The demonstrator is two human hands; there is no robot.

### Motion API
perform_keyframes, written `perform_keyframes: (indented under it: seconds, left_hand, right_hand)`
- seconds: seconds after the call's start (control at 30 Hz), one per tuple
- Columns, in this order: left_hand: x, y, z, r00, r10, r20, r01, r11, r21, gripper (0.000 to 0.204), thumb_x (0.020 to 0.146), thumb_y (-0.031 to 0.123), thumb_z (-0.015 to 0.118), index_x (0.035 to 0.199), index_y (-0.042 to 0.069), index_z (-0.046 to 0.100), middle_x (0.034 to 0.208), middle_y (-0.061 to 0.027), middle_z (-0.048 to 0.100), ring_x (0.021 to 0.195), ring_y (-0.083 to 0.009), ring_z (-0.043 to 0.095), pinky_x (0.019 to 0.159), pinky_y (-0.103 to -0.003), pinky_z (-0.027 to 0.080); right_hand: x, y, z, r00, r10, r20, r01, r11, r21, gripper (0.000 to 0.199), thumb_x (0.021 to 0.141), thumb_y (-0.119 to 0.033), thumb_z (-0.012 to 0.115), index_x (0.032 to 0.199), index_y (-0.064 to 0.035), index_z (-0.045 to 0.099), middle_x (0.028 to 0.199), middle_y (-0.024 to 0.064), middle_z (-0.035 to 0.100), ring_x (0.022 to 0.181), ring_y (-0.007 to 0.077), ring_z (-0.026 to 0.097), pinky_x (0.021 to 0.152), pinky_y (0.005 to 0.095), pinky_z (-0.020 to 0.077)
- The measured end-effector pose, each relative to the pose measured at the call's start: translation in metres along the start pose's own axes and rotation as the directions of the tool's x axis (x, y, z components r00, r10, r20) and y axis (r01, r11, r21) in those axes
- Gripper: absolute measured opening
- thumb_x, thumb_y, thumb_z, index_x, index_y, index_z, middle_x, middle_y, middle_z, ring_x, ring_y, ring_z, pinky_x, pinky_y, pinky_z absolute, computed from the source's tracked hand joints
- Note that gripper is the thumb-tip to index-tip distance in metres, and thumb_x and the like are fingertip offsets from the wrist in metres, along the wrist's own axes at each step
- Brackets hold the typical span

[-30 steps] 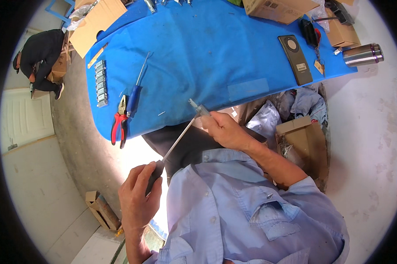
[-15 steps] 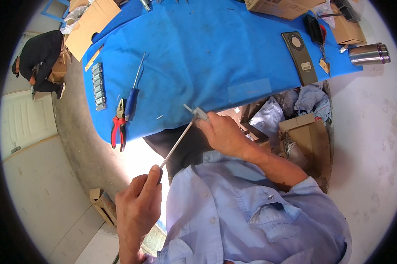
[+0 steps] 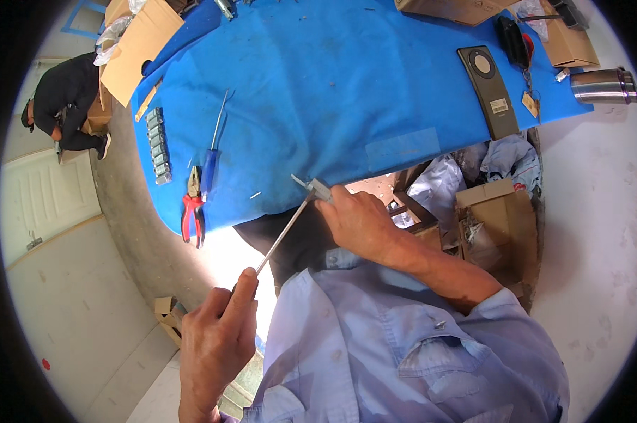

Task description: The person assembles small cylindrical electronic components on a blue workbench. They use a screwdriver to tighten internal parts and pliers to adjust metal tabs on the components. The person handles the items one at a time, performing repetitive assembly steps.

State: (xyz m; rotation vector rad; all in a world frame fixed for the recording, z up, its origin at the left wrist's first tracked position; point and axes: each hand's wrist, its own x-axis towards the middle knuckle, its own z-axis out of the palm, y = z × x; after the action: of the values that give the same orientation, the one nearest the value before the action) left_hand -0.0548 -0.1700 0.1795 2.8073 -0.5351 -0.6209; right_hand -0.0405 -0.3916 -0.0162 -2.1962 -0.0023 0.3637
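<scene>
Both hands busy: my left hand (image 3: 216, 338) clenched round the handle of a long screwdriver (image 3: 283, 231), my right hand (image 3: 361, 222) pinching a small metal bracket (image 3: 316, 187) at its tip. Red pliers (image 3: 190, 206) lie left of the bracket.

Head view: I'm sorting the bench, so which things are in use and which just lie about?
In use: left hand on screwdriver; right hand holding small metal part.

Lying about: red pliers, blue screwdriver, row of sockets, steel cup, black flat device.

Left hand (image 3: 216, 338) fisted; right hand (image 3: 357, 222) seemingly pinching, forearm bent.
</scene>
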Motion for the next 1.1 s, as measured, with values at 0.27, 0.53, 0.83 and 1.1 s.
perform_keyframes:
  seconds: [0.27,0.53,0.83,1.1]
  left_hand:
    - [0.005,-0.011,0.018,0.986,-0.165,-0.003,0.149,0.897,-0.417,0.043,0.086,-0.003,0.072,0.128,0.004,0.072,0.088,-0.0159,0.074,0.071,-0.0216,0.070,0.065,-0.032,0.053]
    - [0.000,-0.023,0.030,0.990,-0.112,-0.081,0.081,0.946,-0.314,0.044,0.085,-0.004,0.074,0.128,0.008,0.073,0.087,-0.0133,0.072,0.070,-0.0243,0.070,0.064,-0.033,0.053]
    - [-0.007,-0.022,0.017,0.992,-0.017,-0.123,0.009,0.998,-0.068,0.045,0.084,0.005,0.079,0.127,0.016,0.074,0.083,-0.0069,0.069,0.067,-0.0266,0.071,0.058,-0.039,0.055]
    - [-0.008,-0.020,0.016,0.997,-0.018,-0.079,0.010,0.995,-0.101,0.045,0.084,-0.004,0.076,0.127,0.010,0.073,0.088,-0.0109,0.071,0.072,-0.0280,0.071,0.064,-0.037,0.055]
  right_hand:
    - [0.001,0.001,-0.003,0.996,0.052,0.069,-0.057,0.996,0.072,0.034,0.102,-0.029,0.064,0.094,0.0038,0.058,0.073,0.0316,0.066,0.071,0.0530,0.065,0.067,0.0616,0.0509]
    - [0.003,0.006,0.002,0.997,0.063,0.050,-0.068,0.990,0.121,0.037,0.102,-0.031,0.064,0.091,0.0047,0.061,0.074,0.0316,0.067,0.072,0.0523,0.067,0.066,0.0610,0.0509]
    - [0.004,0.006,-0.001,0.996,0.071,0.057,-0.080,0.980,0.184,0.039,0.103,-0.031,0.063,0.090,0.0066,0.062,0.076,0.0324,0.066,0.075,0.0526,0.066,0.068,0.0602,0.0500]
    - [0.005,0.003,-0.005,0.995,0.067,0.080,-0.082,0.976,0.203,0.041,0.103,-0.031,0.062,0.090,0.0071,0.062,0.076,0.0332,0.066,0.076,0.0534,0.066,0.070,0.0602,0.0495]
